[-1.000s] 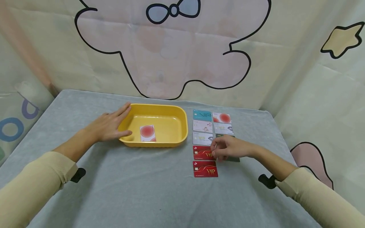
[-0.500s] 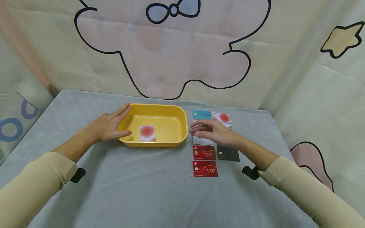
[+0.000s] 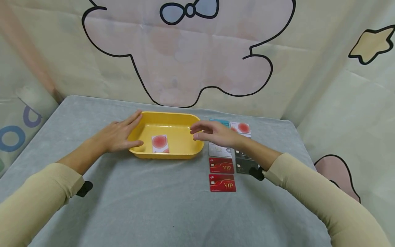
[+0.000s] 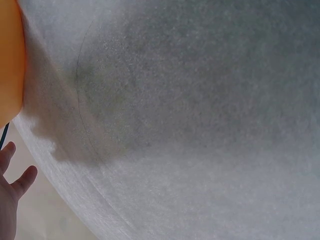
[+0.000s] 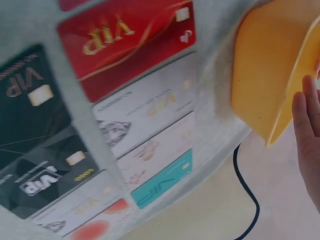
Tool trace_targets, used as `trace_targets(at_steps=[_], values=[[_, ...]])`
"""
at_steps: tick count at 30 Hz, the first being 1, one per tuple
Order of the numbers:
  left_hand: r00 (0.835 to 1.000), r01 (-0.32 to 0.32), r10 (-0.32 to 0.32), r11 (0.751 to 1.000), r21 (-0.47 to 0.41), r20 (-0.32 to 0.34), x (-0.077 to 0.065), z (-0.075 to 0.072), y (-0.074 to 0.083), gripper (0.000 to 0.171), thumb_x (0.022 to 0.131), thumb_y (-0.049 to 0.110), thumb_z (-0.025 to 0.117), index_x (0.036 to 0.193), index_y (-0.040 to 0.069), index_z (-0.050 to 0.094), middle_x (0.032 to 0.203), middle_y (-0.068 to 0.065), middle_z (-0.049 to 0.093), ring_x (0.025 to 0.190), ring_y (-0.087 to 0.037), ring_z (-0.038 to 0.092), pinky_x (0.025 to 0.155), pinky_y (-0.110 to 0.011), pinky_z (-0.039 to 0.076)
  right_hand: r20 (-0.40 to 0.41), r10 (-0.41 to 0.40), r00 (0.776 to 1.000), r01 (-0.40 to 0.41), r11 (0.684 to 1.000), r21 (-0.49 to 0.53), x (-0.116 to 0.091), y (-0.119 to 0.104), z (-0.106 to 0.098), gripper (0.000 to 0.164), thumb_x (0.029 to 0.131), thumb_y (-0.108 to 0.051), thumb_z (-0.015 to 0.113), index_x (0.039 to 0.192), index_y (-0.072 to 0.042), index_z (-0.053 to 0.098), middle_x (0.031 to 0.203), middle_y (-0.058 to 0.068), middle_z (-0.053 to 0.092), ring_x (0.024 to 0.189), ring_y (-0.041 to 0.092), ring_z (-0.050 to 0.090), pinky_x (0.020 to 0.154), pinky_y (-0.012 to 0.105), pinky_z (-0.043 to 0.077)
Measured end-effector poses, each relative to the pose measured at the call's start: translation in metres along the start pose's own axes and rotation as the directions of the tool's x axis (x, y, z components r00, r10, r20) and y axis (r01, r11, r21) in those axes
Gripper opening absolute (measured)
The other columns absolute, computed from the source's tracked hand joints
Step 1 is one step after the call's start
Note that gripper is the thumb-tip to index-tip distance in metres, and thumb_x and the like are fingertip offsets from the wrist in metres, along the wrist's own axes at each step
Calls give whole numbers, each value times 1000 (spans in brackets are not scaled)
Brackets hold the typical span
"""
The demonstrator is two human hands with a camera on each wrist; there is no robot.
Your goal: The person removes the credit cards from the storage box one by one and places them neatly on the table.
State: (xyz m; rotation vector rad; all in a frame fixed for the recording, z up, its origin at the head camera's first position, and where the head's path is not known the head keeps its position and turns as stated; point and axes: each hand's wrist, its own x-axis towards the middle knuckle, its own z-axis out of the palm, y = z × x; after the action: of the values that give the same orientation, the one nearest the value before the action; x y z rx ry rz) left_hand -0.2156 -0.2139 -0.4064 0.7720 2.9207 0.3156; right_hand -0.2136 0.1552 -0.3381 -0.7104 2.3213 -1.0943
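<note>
A yellow plastic tray (image 3: 169, 156) holds one white card (image 3: 159, 146) with a red circle on it. My left hand (image 3: 118, 137) rests on the tray's left end, thumb and fingers spread. Over the right end hovers my right hand (image 3: 220, 134), fingers loosely bent, thumb apart and no card visible between them. In the right wrist view its straight fingers (image 5: 302, 112) stand at the tray rim (image 5: 287, 85). Beside the tray lie two red VIP cards (image 3: 223, 183), a white VIP card (image 3: 219, 151) and two dark cards (image 5: 52, 172).
Behind the right hand lie a teal card (image 5: 162, 179), a pale floral card (image 5: 155, 150), another white card (image 5: 82, 202) and a red-circle card (image 3: 242, 127). Grey cloth (image 3: 154, 206) covers the table. A printed curtain (image 3: 185, 68) hangs behind it.
My right hand has moved from the red and dark cards, left and away from me, to the tray's right end. My left hand has stayed on the tray.
</note>
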Motion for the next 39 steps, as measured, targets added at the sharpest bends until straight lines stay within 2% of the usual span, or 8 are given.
trace_targets(at_steps=[5,8,14,18,21,25,34,39], values=[[1000,0,0,1000,-2,11,0,-1,0,94,93,55,55,158,1,15,167,-12,5,131,-45,48,101,-67,36,72,-2,997,4,1000,-29,18,-8,2,47,96,-29,63,137,-7,56,133,13,61,115,18,62,101,35,49],[1000,3,-3,1000,-1,12,0,-1,0,94,93,55,55,158,1,15,167,-12,5,131,-45,48,101,-67,36,135,18,991,-7,997,-83,26,-12,2,52,95,-32,63,138,-6,54,135,13,60,120,19,59,102,36,48],[1000,4,-4,1000,0,14,1,0,0,94,93,55,55,158,1,15,167,-12,4,131,-45,47,100,-67,37,261,71,963,-30,987,-160,39,-16,1,58,96,-39,60,144,-9,49,142,10,55,128,19,51,106,39,44],[1000,3,-3,1000,-2,13,1,-1,0,93,93,55,55,158,1,16,167,-12,5,132,-45,47,101,-67,36,306,88,948,-37,985,-169,48,-20,2,58,96,-38,59,145,-10,49,140,8,57,123,18,55,102,40,46],[1000,-2,2,1000,-2,11,0,-1,0,93,93,54,55,158,1,16,167,-12,5,132,-45,47,100,-67,37,335,76,939,-30,990,-139,57,-21,3,55,96,-34,59,143,-7,49,137,11,59,117,18,59,101,42,47],[1000,-3,3,1000,0,15,0,-1,0,93,93,55,55,158,0,16,167,-12,4,133,-44,46,99,-67,38,359,65,931,-27,993,-111,68,-23,6,54,96,-29,59,142,-4,49,136,15,59,115,19,60,102,46,47],[1000,6,-6,1000,4,23,0,0,0,94,93,56,54,158,1,15,167,-12,4,134,-43,45,99,-66,39,332,83,939,-40,990,-134,91,-24,17,52,95,-29,62,140,-4,52,128,5,66,117,15,60,102,32,44],[1000,-2,2,1000,5,8,1,0,-1,93,93,55,55,158,1,17,167,-12,6,132,-43,48,97,-66,41,349,105,931,-65,990,-124,104,-27,22,54,94,-26,64,141,-2,50,134,10,62,121,17,58,105,30,43]])
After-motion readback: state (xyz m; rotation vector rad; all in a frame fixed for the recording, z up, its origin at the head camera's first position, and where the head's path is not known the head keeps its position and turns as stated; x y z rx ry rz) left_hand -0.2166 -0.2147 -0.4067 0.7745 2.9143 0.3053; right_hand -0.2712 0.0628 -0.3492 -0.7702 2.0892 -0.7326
